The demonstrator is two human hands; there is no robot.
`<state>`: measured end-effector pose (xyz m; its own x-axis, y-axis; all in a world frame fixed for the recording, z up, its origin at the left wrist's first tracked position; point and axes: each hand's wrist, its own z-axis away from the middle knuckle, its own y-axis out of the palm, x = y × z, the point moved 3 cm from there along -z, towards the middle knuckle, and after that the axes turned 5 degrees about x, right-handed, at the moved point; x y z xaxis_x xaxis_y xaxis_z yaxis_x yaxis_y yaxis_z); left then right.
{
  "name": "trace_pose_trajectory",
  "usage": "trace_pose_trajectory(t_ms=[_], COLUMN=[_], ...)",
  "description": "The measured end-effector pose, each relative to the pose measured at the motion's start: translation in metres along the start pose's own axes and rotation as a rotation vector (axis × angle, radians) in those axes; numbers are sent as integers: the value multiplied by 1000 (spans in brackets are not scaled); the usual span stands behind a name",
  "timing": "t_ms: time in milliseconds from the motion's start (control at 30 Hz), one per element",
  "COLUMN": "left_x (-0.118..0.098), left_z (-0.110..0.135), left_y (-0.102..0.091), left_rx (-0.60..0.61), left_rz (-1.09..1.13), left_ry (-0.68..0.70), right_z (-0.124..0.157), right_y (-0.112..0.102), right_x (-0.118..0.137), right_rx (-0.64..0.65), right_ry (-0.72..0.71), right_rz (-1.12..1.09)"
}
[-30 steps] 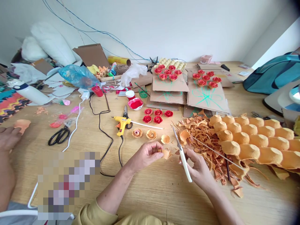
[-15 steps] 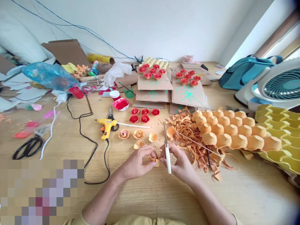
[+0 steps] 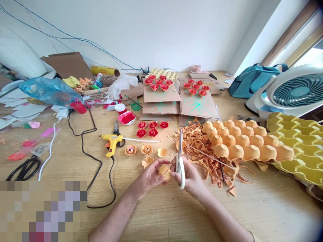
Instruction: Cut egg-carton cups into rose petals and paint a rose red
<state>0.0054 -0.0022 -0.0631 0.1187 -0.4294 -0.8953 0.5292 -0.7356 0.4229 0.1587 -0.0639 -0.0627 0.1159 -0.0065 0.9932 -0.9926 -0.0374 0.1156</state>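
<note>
My left hand (image 3: 151,174) is closed around a small orange egg-carton cup (image 3: 164,171), held just above the wooden table (image 3: 161,208). My right hand (image 3: 190,176) grips white-handled scissors (image 3: 180,158), blades pointing up and away, right beside the cup. Both hands nearly touch. Ahead lie orange paper roses (image 3: 146,149), a cut petal piece (image 3: 147,162) and a few red-painted roses (image 3: 151,128). To the right lies a heap of orange scraps (image 3: 202,148) with a thin stick across it.
An orange egg tray (image 3: 247,144) and yellow trays (image 3: 300,144) fill the right side, with a fan (image 3: 295,92) and a blue bag (image 3: 249,82) behind. A yellow glue gun (image 3: 112,143), a red paint bowl (image 3: 127,118), black scissors (image 3: 24,168) and cardboard sheets with red roses (image 3: 161,90) lie further off.
My hands came together and nearer to me. The scissors swung from slanting to upright beside the cup. The view turned right, and another person's hand at the left edge left the view.
</note>
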Motion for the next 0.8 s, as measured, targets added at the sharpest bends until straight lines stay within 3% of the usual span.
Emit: trace_pose_trajectory(t_ms=[67, 233, 433, 667, 800], left_x=[6, 17, 24, 22, 10], left_z=[-2, -7, -9, -9, -6], left_y=[4, 9, 13, 7, -1], left_rx=[-4, -165, -146, -256, -320], left_rz=[117, 291, 445, 523, 566], left_ry=[-15, -35, -99, 12, 92], right_z=[0, 2, 5, 5, 3], right_y=[-1, -1, 1, 0, -2], right_x=[1, 3, 2, 4, 2], right_rx=[-64, -150, -164, -125, -2], right_ry=[-18, -76, -134, -153, -86], right_rz=[-22, 77, 191, 376, 457])
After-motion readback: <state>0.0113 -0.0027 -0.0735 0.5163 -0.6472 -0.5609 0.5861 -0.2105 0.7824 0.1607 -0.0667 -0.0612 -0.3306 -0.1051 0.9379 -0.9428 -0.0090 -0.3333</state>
